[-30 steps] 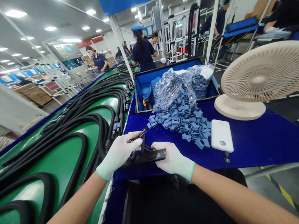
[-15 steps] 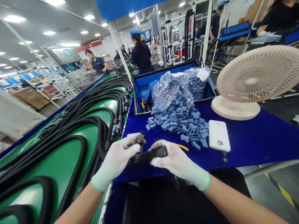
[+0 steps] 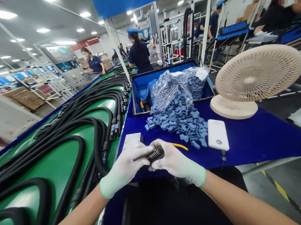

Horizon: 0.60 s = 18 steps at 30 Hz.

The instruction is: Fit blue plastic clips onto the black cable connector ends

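Note:
Both my hands wear white gloves and meet at the near edge of the blue table (image 3: 256, 136). My left hand (image 3: 125, 166) and my right hand (image 3: 176, 162) are both closed around a small black tool with a coiled metal spring (image 3: 155, 154) showing between the fingers. A thin yellow piece (image 3: 179, 145) pokes out from behind my right hand. Just beyond lies a pile of small blue foam parts (image 3: 181, 122) spilling from a clear plastic bag (image 3: 168, 89).
A white power bank (image 3: 217, 139) lies right of the pile, a beige desk fan (image 3: 255, 79) behind it. A blue bin (image 3: 138, 84) holds more bags. Black hoses (image 3: 77, 130) lie on the green conveyor (image 3: 64, 162) at left. Other workers stand further along the line.
The flat black piece seen between my hands earlier is no longer in sight. My hands have closed together around the spring tool, and the yellow piece has come into view.

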Tool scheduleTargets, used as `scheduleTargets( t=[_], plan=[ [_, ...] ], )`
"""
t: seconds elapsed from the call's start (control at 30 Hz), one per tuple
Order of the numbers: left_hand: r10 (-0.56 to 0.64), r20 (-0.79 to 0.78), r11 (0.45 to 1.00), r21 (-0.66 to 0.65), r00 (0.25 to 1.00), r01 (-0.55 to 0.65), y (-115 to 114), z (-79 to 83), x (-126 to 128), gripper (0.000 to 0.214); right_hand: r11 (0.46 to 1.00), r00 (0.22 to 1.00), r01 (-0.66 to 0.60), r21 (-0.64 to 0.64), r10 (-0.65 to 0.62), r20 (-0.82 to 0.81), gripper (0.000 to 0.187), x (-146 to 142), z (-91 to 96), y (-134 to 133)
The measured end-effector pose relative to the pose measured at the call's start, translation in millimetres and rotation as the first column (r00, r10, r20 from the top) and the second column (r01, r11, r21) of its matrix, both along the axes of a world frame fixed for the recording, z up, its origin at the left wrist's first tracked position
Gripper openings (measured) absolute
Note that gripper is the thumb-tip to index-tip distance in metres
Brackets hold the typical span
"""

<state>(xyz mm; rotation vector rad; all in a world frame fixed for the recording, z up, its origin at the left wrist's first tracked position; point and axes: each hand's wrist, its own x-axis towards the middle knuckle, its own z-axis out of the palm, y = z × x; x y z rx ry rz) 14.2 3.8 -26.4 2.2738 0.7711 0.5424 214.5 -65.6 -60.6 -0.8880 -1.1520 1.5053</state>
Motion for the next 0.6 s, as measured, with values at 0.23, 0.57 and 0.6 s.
scheduleTargets(
  t=[0.23, 0.57, 0.6],
  plan=[
    [0.336, -0.024, 0.940, -0.051, 0.941, -0.337, -3, -1.9, 14, 0.075, 0.995, 0.992, 0.082, -0.055, -0.087, -0.095, 0.046, 2, -13.4, 3],
    [0.790, 0.456, 0.543, -0.830, 0.411, -0.124, -30, -10.6, -17, 0.023, 0.978, 0.927, -0.100, 0.182, 0.025, 0.375, 0.031, 4, -0.7, -2],
    [0.798, 0.486, 0.547, -0.832, 0.355, -0.090, -23, -5.7, -18, 0.023, 0.954, 0.804, -0.026, 0.298, -0.157, 0.574, 0.021, 17, 1.2, 11]
  ],
)
